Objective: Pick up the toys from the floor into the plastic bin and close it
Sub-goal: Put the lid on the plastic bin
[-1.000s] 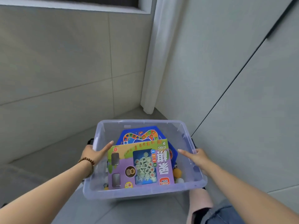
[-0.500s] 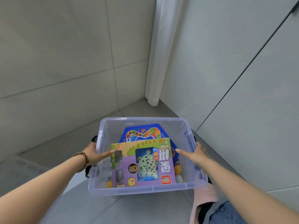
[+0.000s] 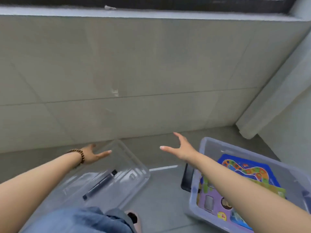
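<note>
at the bottom edge of the view, a denim knee [image 3: 79, 221] and a foot [image 3: 134, 219] are cut off by the frame; just beyond them the clear lid [image 3: 121, 172] lies on the grey floor [image 3: 159, 199], a dark bar [image 3: 101, 184] showing on or under it, which of the two i cannot tell; to the right, apart from the lid, stands the plastic bin [image 3: 210, 148], uncovered, holding a purple game box [image 3: 210, 199] and a blue board [image 3: 244, 167], partly hidden by the right forearm; no loose toys show on the floor, so picking up looks done and closing is the step in hand; further out, the left hand [image 3: 91, 153] sits at the lid's far corner, grip apart, contact unclear through the transparent plastic; the right hand [image 3: 180, 148] is spread in the air beyond the lid, grip apart and empty; next, i judge, both must take opposite edges of the lid, carry it level over the bin and press it down; the bin's near right corner runs out of frame; behind all, a tiled wall [image 3: 134, 73].
</note>
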